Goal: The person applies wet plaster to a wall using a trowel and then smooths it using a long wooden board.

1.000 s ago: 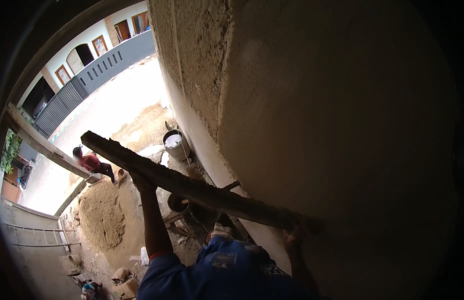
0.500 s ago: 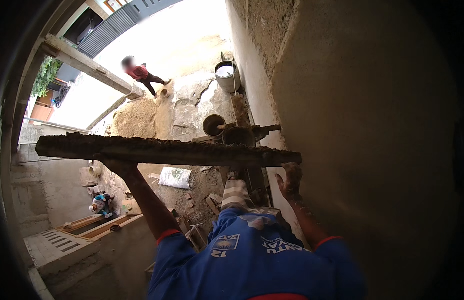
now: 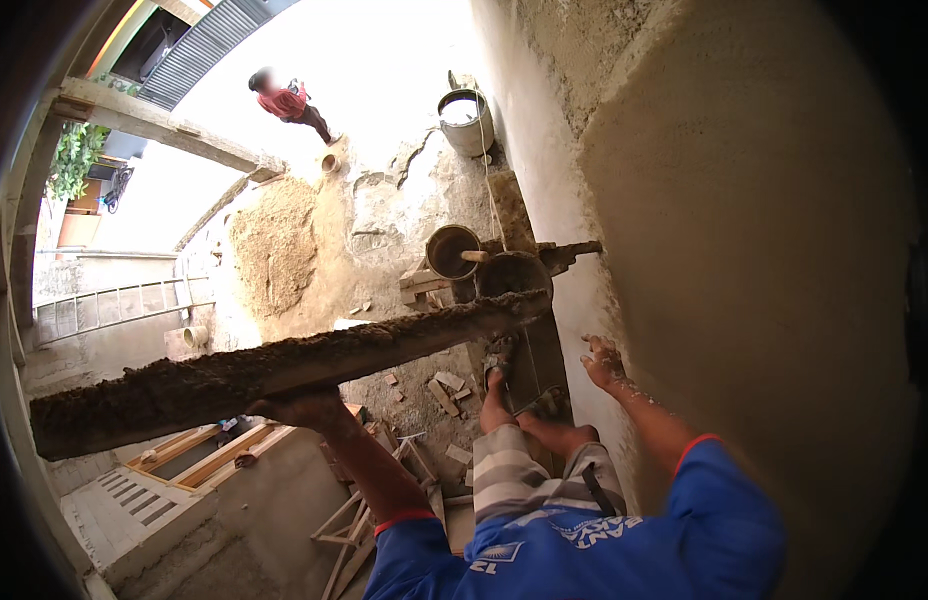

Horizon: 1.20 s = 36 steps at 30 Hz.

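Note:
A long straightedge board (image 3: 284,362) crosses in front of me, its top edge caked with wet mortar. Its left end is nearer and lower than its right end. My left hand (image 3: 302,408) grips the board's underside left of the middle; the board hides most of those fingers. Apart from the board, my right hand (image 3: 606,364) is held out beside the plastered wall (image 3: 724,230) with fingers stretched and nothing in them. Whether its fingertips touch the wall I cannot tell. Below the board's right end stands a dark bucket (image 3: 514,278).
Another bucket (image 3: 452,252) and a light-coloured drum (image 3: 466,125) with a cord stand farther off. A sand heap (image 3: 274,245) lies ahead. A person in red (image 3: 289,102) stands beyond it. Low left are wooden frames (image 3: 219,455); broken bricks (image 3: 444,398) litter the ground.
My right hand has let go of the board's right end. The board has tilted, its left end dropping toward me. The person in red has turned and stands farther off.

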Each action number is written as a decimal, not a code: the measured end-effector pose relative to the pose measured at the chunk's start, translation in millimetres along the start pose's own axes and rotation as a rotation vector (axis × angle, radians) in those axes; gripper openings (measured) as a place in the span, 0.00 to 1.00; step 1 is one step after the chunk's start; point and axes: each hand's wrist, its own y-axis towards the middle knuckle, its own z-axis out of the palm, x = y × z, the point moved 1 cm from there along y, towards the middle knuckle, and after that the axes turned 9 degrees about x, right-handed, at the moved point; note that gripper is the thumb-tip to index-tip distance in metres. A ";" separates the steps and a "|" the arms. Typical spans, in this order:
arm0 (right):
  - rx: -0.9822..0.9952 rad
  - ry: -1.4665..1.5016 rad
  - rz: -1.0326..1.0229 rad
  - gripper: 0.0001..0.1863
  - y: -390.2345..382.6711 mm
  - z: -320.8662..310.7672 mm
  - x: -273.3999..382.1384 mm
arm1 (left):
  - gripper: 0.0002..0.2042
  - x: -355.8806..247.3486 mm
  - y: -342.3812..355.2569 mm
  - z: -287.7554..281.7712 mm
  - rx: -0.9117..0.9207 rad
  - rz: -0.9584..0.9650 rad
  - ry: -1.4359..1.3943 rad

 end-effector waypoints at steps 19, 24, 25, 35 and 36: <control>0.336 -0.141 -0.050 0.31 402.3 176.1 121.0 | 0.43 173.6 -15.9 -74.1 0.198 -0.005 -0.121; 0.412 -0.113 -0.011 0.24 415.2 193.8 111.4 | 0.45 170.7 -28.0 -78.8 0.264 -0.012 -0.123; 0.407 -0.116 -0.018 0.24 413.1 192.4 112.1 | 0.46 167.9 -32.1 -80.0 0.224 -0.017 -0.092; 0.679 0.576 0.075 0.14 342.8 109.2 86.7 | 0.18 159.9 -109.8 -144.1 0.343 0.499 1.427; 0.637 0.708 0.039 0.12 326.3 99.8 81.5 | 0.16 156.9 -107.8 -118.0 0.361 0.366 1.250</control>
